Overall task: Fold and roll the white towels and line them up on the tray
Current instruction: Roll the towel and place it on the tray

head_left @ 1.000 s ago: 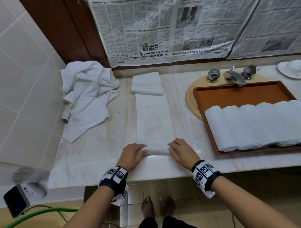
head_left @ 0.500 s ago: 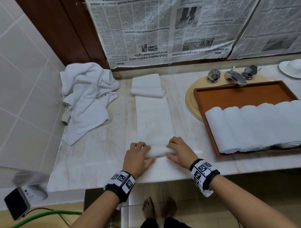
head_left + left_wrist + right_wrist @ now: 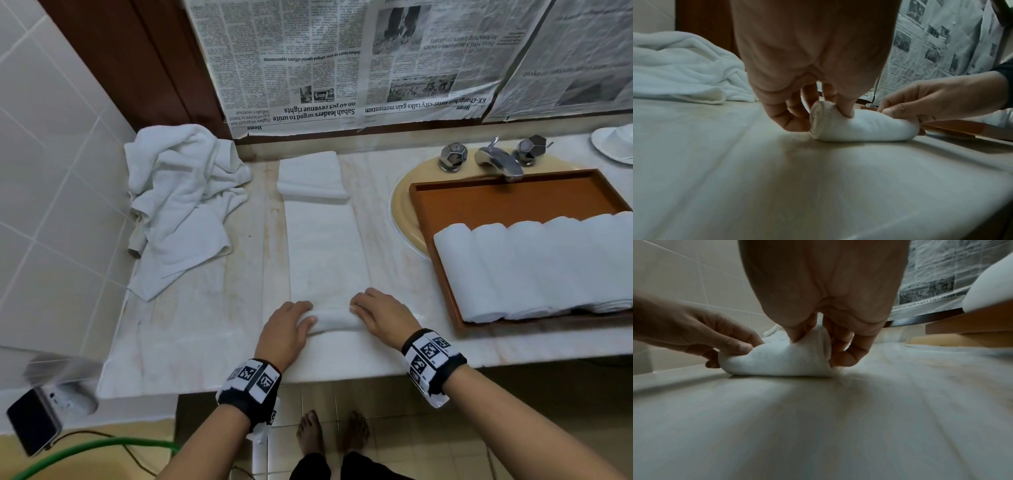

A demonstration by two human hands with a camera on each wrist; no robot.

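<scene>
Both hands curl round a half-rolled towel, lower centre of the desk (image 3: 191,342).
Head view: left hand (image 3: 286,334) and right hand (image 3: 383,317) grip the towel roll (image 3: 337,320); tray (image 3: 513,202) at right. Wrist views: fingers (image 3: 844,105) pinch its ends (image 3: 826,347).

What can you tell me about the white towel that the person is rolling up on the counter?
The towel is white terry cloth, folded into a long narrow strip lying flat on the marble counter. Its near end is wound into a small tight roll showing spiral layers. The left hand and right hand grip the roll's two ends.
</scene>
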